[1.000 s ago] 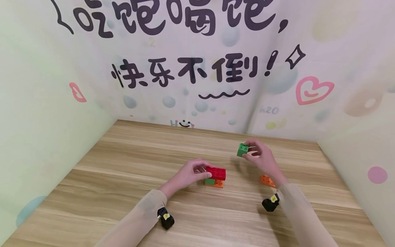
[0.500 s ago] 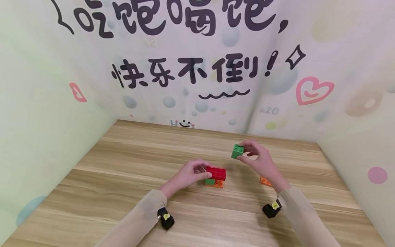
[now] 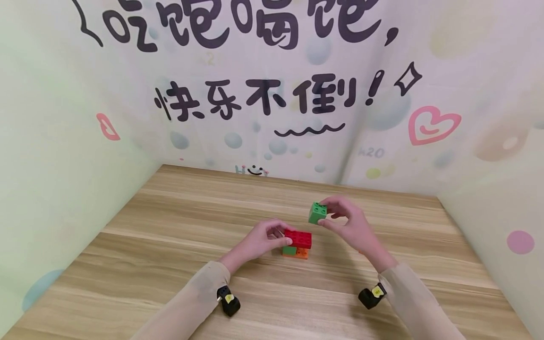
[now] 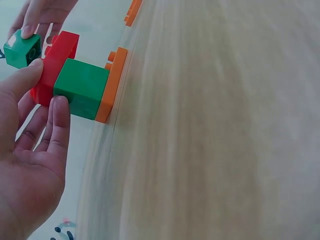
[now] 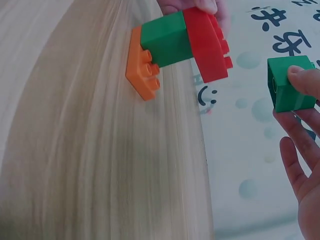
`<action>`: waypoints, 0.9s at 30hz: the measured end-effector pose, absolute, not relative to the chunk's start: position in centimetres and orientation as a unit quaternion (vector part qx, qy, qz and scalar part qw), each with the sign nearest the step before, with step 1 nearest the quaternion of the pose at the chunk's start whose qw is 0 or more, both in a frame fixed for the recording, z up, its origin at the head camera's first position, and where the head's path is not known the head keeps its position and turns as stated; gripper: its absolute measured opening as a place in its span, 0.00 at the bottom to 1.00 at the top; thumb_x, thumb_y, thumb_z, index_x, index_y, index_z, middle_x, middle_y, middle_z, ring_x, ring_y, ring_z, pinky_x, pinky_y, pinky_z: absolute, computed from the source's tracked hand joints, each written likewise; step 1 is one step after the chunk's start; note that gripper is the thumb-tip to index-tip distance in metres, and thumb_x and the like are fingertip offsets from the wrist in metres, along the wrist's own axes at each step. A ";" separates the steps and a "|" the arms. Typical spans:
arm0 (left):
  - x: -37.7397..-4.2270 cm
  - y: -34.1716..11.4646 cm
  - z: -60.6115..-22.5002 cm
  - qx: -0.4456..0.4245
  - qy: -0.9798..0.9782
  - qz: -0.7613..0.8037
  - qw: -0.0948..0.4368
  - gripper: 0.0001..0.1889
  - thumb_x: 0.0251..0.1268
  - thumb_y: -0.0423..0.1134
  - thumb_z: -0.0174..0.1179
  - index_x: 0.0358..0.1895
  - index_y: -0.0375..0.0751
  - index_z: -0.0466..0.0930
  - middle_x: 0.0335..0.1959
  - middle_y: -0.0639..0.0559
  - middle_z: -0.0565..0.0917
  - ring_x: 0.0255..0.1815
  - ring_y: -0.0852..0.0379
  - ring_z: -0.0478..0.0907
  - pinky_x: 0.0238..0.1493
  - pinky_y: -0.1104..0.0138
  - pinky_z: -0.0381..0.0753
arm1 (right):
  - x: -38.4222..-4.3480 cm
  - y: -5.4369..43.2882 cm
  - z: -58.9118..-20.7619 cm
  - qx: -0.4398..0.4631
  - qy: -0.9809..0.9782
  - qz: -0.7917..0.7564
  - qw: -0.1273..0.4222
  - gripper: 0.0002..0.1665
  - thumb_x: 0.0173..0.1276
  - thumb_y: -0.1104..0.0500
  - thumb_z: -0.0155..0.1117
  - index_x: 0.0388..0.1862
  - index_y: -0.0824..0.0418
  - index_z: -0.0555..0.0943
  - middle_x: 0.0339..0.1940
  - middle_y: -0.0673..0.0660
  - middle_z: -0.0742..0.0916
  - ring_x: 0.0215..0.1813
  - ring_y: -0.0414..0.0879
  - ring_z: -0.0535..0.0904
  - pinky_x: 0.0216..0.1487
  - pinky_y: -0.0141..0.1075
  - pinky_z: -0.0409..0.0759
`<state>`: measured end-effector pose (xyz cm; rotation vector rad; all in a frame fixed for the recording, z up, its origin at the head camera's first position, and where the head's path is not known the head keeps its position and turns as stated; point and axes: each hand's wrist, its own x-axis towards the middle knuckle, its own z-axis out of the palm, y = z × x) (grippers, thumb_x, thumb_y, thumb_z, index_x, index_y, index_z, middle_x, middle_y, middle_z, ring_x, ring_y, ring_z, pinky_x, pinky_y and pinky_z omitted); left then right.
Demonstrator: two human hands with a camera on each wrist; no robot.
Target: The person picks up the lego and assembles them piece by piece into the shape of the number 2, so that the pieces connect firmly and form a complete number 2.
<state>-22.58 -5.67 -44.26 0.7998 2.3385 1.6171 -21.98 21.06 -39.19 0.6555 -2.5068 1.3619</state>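
A small stack stands on the table: an orange base brick [image 5: 141, 65], a green block [image 4: 82, 89] on one end of it, and a red brick [image 3: 301, 239] across the top. The red brick's right end overhangs the orange studs. My left hand [image 3: 262, 240] pinches the red brick's left end between thumb and fingers. Above and just to the right of the stack, my right hand [image 3: 352, 225] holds a second green block [image 3: 318, 213] by thumb and fingertips. This block is apart from the red studs, its hollow underside partly showing in the right wrist view [image 5: 292, 84].
Another orange brick [image 4: 133, 12] lies on the wooden table [image 3: 204, 208] to the right, mostly hidden by the right forearm in the head view. A printed cloth wall [image 3: 255, 146] rises behind the table. Black wrist cameras [image 3: 229, 302] hang at both sleeves.
My right hand has carried the green block leftward and slightly lower, closer to the stack. The left hand and stack stay put, while the right forearm now covers most of the other orange brick.
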 end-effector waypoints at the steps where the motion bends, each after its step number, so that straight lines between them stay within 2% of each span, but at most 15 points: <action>1: -22.6 -5.7 -44.2 0.270 0.788 0.546 0.094 0.15 0.63 0.38 0.67 0.53 0.43 0.83 0.47 0.45 0.85 0.38 0.61 0.80 0.37 0.72 0.80 | -21.9 20.9 -39.2 0.224 -0.851 0.463 0.106 0.24 0.61 0.61 0.74 0.55 0.51 0.78 0.48 0.52 0.87 0.47 0.33 0.82 0.48 0.33 0.81; 6: -22.5 -5.6 -44.2 0.272 0.784 0.550 0.093 0.15 0.63 0.37 0.67 0.53 0.41 0.83 0.47 0.43 0.85 0.37 0.61 0.80 0.37 0.73 0.80 | -21.5 20.4 -39.2 0.235 -0.847 0.464 0.106 0.25 0.60 0.62 0.74 0.55 0.52 0.78 0.49 0.52 0.87 0.47 0.34 0.82 0.49 0.38 0.82; 13: -22.5 -5.7 -44.3 0.269 0.781 0.555 0.096 0.16 0.63 0.37 0.67 0.53 0.41 0.83 0.49 0.42 0.85 0.37 0.61 0.81 0.38 0.73 0.81 | -21.1 20.1 -39.3 0.244 -0.850 0.456 0.099 0.22 0.62 0.59 0.74 0.54 0.49 0.78 0.48 0.50 0.88 0.47 0.35 0.83 0.49 0.41 0.83; 21: -22.6 -5.7 -44.4 0.270 0.776 0.561 0.099 0.16 0.63 0.37 0.68 0.53 0.42 0.83 0.49 0.42 0.85 0.37 0.60 0.81 0.38 0.72 0.82 | -20.7 19.7 -39.5 0.250 -0.853 0.450 0.091 0.22 0.62 0.59 0.73 0.53 0.49 0.78 0.47 0.50 0.89 0.46 0.36 0.84 0.49 0.33 0.81; 27: -22.5 -5.8 -44.4 0.273 0.775 0.561 0.099 0.16 0.63 0.36 0.68 0.54 0.41 0.82 0.51 0.42 0.85 0.38 0.59 0.82 0.39 0.73 0.82 | -20.4 19.4 -39.8 0.247 -0.854 0.450 0.087 0.22 0.61 0.58 0.74 0.53 0.49 0.79 0.47 0.50 0.89 0.47 0.36 0.84 0.49 0.34 0.82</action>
